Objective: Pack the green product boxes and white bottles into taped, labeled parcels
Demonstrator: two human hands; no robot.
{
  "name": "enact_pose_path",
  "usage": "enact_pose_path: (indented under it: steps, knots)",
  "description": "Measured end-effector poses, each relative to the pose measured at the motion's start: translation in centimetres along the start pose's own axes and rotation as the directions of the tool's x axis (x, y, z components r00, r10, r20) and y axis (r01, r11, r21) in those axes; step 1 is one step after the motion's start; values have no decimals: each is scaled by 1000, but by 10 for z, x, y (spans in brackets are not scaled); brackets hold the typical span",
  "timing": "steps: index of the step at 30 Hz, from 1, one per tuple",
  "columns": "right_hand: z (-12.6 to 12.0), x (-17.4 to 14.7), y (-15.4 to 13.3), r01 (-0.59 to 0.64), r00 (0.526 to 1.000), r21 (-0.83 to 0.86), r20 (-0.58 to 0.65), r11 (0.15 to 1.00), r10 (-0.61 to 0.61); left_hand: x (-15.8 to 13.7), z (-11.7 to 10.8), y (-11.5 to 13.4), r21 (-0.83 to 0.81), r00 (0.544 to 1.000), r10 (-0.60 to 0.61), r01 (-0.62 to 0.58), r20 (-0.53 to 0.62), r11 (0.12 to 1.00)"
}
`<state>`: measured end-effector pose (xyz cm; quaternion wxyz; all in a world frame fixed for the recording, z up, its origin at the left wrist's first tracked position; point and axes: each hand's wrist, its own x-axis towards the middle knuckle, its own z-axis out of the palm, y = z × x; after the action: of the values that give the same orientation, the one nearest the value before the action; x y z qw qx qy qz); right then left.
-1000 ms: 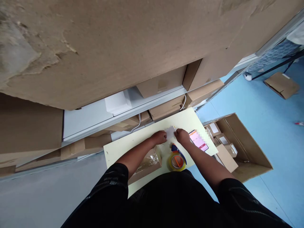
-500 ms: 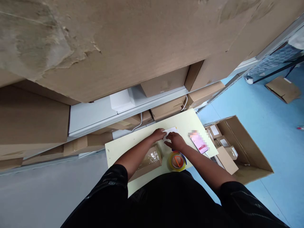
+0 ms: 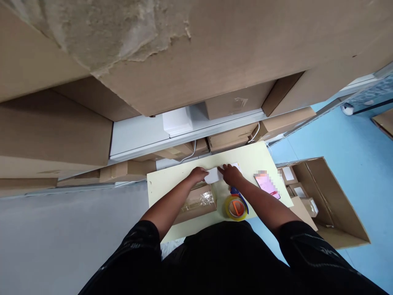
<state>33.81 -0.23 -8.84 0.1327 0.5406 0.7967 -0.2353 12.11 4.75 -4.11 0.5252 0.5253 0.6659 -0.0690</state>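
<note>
My left hand (image 3: 199, 175) grips the left end of a white paper label (image 3: 213, 175), its fingers closed. On the label's right side my right hand (image 3: 231, 174) has its fingers closed at the edge. Beyond the right hand shows the corner of another white sheet (image 3: 236, 165). Just below my left hand lies a cardboard box (image 3: 196, 200) with shiny clear tape over it. A tape dispenser (image 3: 236, 206) with a yellowish roll, orange hub and blue frame rests below my right hand.
The pale yellow table (image 3: 251, 157) bears a phone (image 3: 267, 184) with a pink screen. To the right, an open carton (image 3: 340, 205) on the blue floor holds several small boxes. Shelves (image 3: 138, 137) with large cartons (image 3: 215, 53) rise close in front.
My hands have moved apart, and the white label now stretches between them. My left hand has drawn left with its end. The camera view has shifted somewhat.
</note>
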Motion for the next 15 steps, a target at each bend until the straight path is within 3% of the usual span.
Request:
enact_pose_path:
  steps: [11,15]
  knots:
    - [-2,-4,-2,-13,1000,-8,-13,1000,13,4,-4,-16,48,993,-96,93,62,994]
    - [-6,-8,-3,-14,1000,-1,0,1000,14,-4,-16,-22,43,994,-102,100,26,994]
